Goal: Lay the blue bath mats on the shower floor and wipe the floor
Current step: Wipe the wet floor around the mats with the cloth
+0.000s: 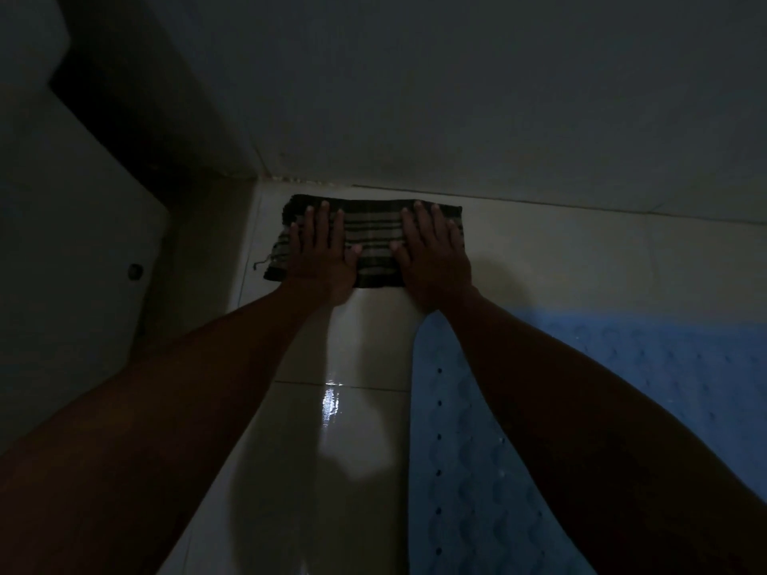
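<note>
I see both arms stretched straight forward, the left hand and right hand lying palm-down side by side, fingers straight and slightly spread.

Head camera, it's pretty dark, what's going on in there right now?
A person is wiping the shower floor. The left hand and right hand press flat, fingers spread, side by side on a dark striped cloth lying on the tiles close to the base of the wall. A blue bath mat already lies on the floor under the right arm. The tile near the middle shines as if wet.
</note>
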